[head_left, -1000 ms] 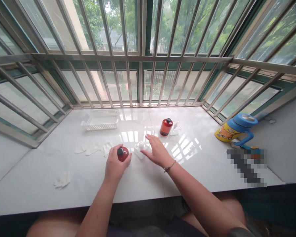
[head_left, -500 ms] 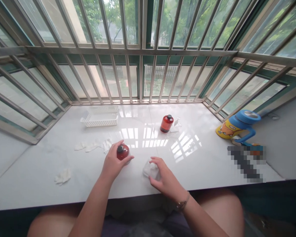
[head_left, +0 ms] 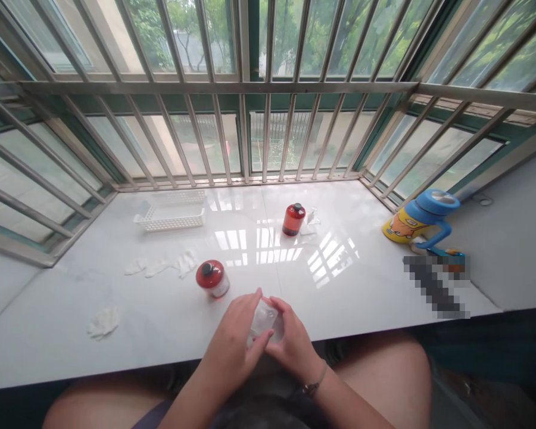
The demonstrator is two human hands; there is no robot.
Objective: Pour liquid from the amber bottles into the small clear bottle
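Observation:
My left hand [head_left: 237,333] and my right hand [head_left: 292,339] come together at the counter's front edge, fingers curled around a clear, see-through plastic piece [head_left: 263,317]. Its exact kind is hard to make out, partly hidden by the fingers. Just beyond my left hand stands a red bottle [head_left: 217,285] with a black cap and a pale label, touched by neither hand. A second red bottle [head_left: 293,221], also black-capped, is upright farther back. Beside it lies a small clear and white item [head_left: 311,221].
A white perforated basket [head_left: 173,224] sits at the back left. Crumpled white pieces [head_left: 185,263] lie in a row before it, with another white piece [head_left: 103,323] nearer. A blue and yellow flask [head_left: 422,217] stands at the right by the wall. Metal bars [head_left: 218,88] enclose the counter.
My left hand has let go of the nearer red bottle and moved right to the clear plastic piece. My right hand has drawn that piece slightly toward me. The view has shifted a little.

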